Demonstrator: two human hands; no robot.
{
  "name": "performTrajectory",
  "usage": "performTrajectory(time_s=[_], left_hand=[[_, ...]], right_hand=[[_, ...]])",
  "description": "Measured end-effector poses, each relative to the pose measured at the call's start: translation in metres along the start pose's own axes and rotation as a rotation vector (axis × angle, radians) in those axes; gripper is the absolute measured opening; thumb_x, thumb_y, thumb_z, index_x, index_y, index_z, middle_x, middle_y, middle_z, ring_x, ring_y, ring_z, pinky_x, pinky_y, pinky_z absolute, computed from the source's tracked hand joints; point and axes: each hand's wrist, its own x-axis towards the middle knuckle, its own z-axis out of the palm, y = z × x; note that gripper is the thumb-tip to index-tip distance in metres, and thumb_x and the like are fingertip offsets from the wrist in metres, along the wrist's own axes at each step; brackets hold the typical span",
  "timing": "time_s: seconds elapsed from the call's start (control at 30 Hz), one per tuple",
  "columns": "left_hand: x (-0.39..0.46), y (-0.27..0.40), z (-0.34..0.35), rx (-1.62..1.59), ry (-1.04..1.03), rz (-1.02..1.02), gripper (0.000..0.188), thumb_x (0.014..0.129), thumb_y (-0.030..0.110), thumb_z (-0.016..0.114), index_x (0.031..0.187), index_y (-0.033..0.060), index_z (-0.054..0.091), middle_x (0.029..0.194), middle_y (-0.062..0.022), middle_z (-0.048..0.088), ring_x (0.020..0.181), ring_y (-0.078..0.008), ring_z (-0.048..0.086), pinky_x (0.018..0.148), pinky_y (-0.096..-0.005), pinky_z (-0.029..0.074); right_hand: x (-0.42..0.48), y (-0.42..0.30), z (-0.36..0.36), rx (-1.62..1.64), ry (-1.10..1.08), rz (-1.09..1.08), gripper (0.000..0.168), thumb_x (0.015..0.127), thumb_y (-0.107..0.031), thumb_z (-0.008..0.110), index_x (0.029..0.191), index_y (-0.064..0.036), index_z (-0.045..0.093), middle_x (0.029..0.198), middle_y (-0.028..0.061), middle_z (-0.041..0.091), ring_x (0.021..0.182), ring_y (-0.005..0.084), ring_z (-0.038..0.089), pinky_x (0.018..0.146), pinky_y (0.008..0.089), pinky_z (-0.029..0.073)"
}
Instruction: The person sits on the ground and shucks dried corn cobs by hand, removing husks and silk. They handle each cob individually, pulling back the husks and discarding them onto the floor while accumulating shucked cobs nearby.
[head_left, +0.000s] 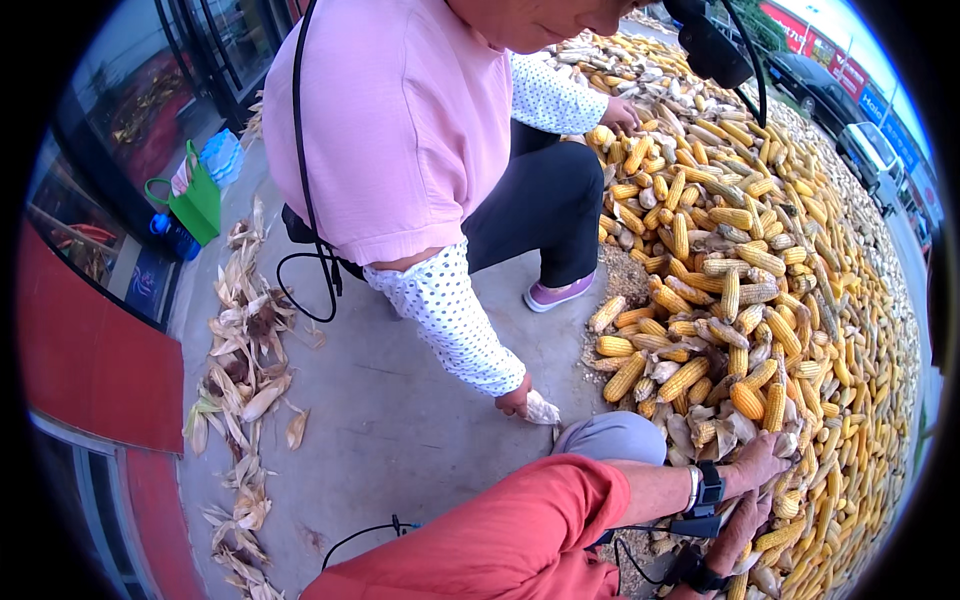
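My left hand (756, 461) reaches over the near edge of a corn heap, its fingers closed at the base of a yellow ear of corn (775, 409). A pale scrap of husk (785, 445) shows at the fingertips. Just below it, my right hand (739, 521) is close to the left one, its fingers bent among husk and cobs. Whether the right hand grips anything is hidden. Both wrists carry black straps. Loose dry husks (679, 435) and bare yellow ears (686, 379) lie beside my hands.
Another person in a pink top (375, 127) crouches opposite, one hand holding a pale husk piece (541, 409), the other on the heap (750, 225). A husk row (251, 360) lines the concrete floor (405, 450). A green bag (196, 196) and blue bottle (176, 236) stand by the doorway.
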Motion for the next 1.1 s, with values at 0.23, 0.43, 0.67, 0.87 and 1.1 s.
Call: performTrajectory(time_s=[0.23, 0.43, 0.67, 0.87, 1.1], left_hand=[[-0.009, 0.019, -0.009, -0.206, -0.095, -0.062, 0.041, 0.071, 0.008, 0.061, 0.110, 0.0006, 0.049, 0.102, -0.0143, 0.058, 0.096, -0.0248, 0.055, 0.085, -0.0308, 0.040], [-0.003, 0.006, 0.003, -0.302, -0.079, -0.045, 0.044, 0.073, 0.006, 0.060, 0.115, 0.0011, 0.048, 0.103, -0.0127, 0.058, 0.097, -0.0233, 0.054, 0.086, -0.0293, 0.040], [-0.002, 0.006, 0.000, -0.287, -0.081, -0.039, 0.040, 0.073, 0.008, 0.060, 0.111, -0.0012, 0.048, 0.100, -0.0154, 0.058, 0.095, -0.0250, 0.055, 0.085, -0.0307, 0.041], [0.000, -0.001, 0.002, -0.275, -0.030, 0.007, 0.036, 0.074, 0.009, 0.060, 0.107, -0.0006, 0.049, 0.092, -0.0130, 0.060, 0.087, -0.0219, 0.056, 0.079, -0.0302, 0.043], [0.004, 0.001, 0.003, -0.336, 0.007, -0.017, 0.035, 0.076, 0.008, 0.059, 0.108, -0.0003, 0.048, 0.089, -0.0118, 0.060, 0.084, -0.0202, 0.057, 0.078, -0.0286, 0.044]], right_hand=[[0.011, 0.015, -0.018, -0.079, -0.017, -0.018, 0.035, 0.086, -0.011, 0.050, 0.118, 0.002, 0.044, 0.106, 0.0110, 0.056, 0.087, 0.0155, 0.056, 0.074, 0.0256, 0.046], [0.014, 0.023, -0.022, -0.054, -0.048, -0.031, 0.036, 0.086, -0.011, 0.050, 0.119, 0.001, 0.044, 0.107, 0.0108, 0.056, 0.089, 0.0155, 0.055, 0.075, 0.0251, 0.045], [0.023, 0.037, -0.040, -0.038, -0.093, -0.025, 0.037, 0.087, -0.011, 0.050, 0.121, 0.000, 0.042, 0.109, 0.0109, 0.054, 0.089, 0.0163, 0.055, 0.075, 0.0253, 0.046], [0.025, 0.035, -0.035, -0.034, -0.089, -0.055, 0.037, 0.087, -0.011, 0.051, 0.121, 0.000, 0.042, 0.108, 0.0104, 0.055, 0.089, 0.0152, 0.055, 0.075, 0.0248, 0.045], [0.024, 0.020, -0.020, -0.174, -0.049, -0.089, 0.034, 0.084, -0.008, 0.052, 0.116, 0.000, 0.047, 0.103, 0.0074, 0.056, 0.085, 0.0116, 0.054, 0.074, 0.0235, 0.044]])
